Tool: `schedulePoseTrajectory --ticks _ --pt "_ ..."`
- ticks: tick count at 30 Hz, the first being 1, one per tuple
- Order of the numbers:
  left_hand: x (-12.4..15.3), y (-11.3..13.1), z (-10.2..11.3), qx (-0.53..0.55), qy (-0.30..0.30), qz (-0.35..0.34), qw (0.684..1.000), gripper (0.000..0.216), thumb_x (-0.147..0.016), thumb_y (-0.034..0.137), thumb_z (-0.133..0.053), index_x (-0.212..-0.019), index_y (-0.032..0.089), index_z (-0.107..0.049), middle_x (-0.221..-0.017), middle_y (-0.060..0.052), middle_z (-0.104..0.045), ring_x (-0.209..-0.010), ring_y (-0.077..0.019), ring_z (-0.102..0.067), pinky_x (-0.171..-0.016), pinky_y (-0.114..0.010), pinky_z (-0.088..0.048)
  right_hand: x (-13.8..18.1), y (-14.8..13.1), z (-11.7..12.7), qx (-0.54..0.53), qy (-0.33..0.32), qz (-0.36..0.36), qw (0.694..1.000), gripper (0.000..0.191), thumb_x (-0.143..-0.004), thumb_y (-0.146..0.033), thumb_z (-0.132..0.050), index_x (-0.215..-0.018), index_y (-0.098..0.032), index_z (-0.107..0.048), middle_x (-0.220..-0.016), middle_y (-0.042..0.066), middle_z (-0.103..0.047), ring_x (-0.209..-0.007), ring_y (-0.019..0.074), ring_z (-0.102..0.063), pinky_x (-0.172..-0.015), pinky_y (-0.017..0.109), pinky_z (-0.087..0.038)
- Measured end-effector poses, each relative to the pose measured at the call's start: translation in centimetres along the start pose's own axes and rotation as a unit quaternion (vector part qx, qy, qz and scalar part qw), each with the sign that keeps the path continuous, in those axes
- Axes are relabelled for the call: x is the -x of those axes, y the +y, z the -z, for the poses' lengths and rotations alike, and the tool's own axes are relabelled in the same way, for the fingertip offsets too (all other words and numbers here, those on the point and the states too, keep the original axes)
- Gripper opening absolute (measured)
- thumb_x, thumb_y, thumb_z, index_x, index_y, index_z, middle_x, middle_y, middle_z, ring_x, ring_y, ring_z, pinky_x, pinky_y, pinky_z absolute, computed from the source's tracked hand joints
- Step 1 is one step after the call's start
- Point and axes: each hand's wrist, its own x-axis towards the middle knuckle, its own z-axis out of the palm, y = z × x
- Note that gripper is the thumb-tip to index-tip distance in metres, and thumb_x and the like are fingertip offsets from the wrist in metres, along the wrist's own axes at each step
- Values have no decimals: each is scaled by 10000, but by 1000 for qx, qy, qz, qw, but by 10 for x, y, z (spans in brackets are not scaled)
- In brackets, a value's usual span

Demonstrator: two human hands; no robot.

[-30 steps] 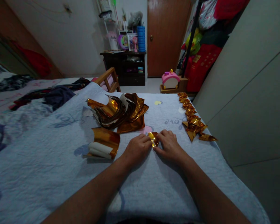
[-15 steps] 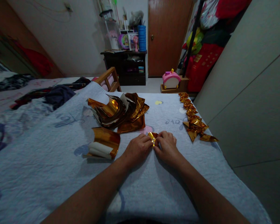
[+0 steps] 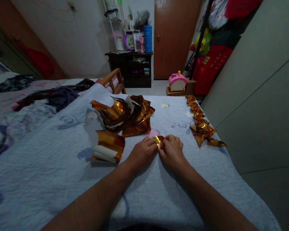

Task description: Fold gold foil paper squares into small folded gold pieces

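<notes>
A small folded piece of gold foil paper (image 3: 158, 140) lies on the light blue quilt (image 3: 62, 166), pinched between both my hands. My left hand (image 3: 141, 153) presses its left side with curled fingers. My right hand (image 3: 172, 151) grips its right side, fingers closed over it. Most of the paper is hidden under my fingertips. A curled stack of gold foil sheets (image 3: 124, 115) lies just beyond my hands. A row of several folded gold pieces (image 3: 200, 123) runs along the quilt's right edge.
A curled gold sheet with white backing (image 3: 107, 147) lies left of my left hand. Dark clothes (image 3: 60, 94) are heaped at the far left. A wooden chair (image 3: 113, 81), a dark shelf unit (image 3: 132, 67), a pink toy house (image 3: 177, 82) and a grey cabinet wall (image 3: 257, 96) surround the bed.
My hands have drawn a little closer together over the gold paper, covering more of it. The view has shifted slightly; nothing else has moved.
</notes>
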Motion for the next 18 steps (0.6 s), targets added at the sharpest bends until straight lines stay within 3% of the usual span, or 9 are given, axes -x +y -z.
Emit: schedulePoseTrajectory --ticks 8,18 --pt "1 -1 0 13 8 -4 1000 90 -950 170 -605 -987 179 -686 -1036 -66 -722 -963 -215 -614 -882 -369 -544 1 2 -6 -39 28 11 999 63 -834 -205 -669 -778 -228 -653 -1071 108 -614 -1034 303 -491 -899 448 -382" --pt "0 2 1 -10 19 7 1000 66 -948 185 -617 -993 173 -664 -1052 -67 -710 -991 -227 -611 -886 -364 -541 -3 5 4 -109 -2 -32 994 105 -862 -236 -645 -760 -221 -622 -1093 67 -635 -1081 271 -511 -922 413 -378"
